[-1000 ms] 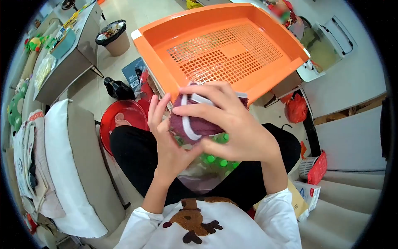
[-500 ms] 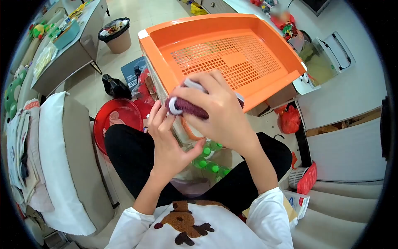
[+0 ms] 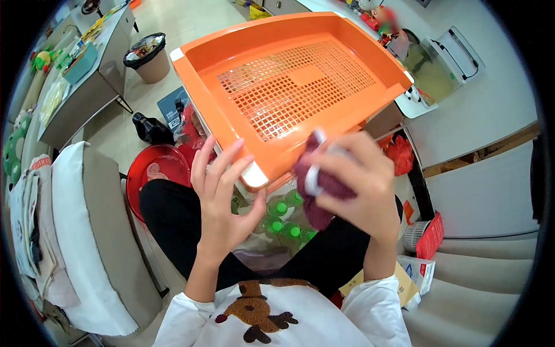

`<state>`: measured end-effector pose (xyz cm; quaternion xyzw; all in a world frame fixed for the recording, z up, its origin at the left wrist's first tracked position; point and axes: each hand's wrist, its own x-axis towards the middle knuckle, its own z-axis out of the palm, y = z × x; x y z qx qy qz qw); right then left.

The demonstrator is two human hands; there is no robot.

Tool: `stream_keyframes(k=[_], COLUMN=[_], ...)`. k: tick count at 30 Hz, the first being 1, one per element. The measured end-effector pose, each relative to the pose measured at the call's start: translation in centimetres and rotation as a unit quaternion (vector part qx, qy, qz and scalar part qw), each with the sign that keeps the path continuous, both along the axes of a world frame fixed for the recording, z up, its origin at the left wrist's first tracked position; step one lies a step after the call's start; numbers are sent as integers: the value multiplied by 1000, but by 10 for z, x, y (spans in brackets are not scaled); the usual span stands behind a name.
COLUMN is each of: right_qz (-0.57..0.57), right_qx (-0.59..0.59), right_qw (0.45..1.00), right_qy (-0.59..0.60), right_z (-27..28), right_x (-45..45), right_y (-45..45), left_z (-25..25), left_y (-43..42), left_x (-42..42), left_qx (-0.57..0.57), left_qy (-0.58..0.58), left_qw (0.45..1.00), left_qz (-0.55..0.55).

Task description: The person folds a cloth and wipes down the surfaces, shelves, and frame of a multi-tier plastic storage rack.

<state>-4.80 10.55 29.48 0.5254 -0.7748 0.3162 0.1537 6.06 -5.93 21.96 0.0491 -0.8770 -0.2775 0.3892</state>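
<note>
An orange tray with a grid base and white corner pieces is in front of me. At its near left corner is my left hand, fingers spread, the fingertips at the white corner piece. My right hand is wrapped round a purple cloth with white trim, bunched and partly blurred, at the tray's near edge. Below, between my legs, stand several bottles with green caps.
On the left are a red basin, a black-lined bin and a beige seat with a white cover. A fish tank stands at the right, and a red basket lies lower right.
My right hand has moved right and nearer to me with the purple cloth, which hangs looser. My left hand has come to the tray's corner. The view has shifted slightly.
</note>
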Motion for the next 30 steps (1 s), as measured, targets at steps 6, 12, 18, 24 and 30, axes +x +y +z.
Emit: stream_keyframes(k=[6,12,18,24,30], right_qz=[-117,-52,-105,-259,-263], right_qx=[-81,-80,-57,-111,-139], right_qw=[990,995,992,958,955], right_qy=[2,-36,34,50,7], right_z=[-18,-58,-59,-69,-76], right_x=[4,13,-10,-62,-14], right_y=[-22,-45,-18,-3,-26], left_z=[1,-4,-10,-8,-11], left_y=[5,4,3,14,19], left_x=[-6,-7,-16,-17,-16], left_qx=[9,-1,-108,-61,-26], left_qy=[0,-10,17,14,21], left_qw=[1000,1000,993,997,998], left_qz=[-27,-9,47,46,51])
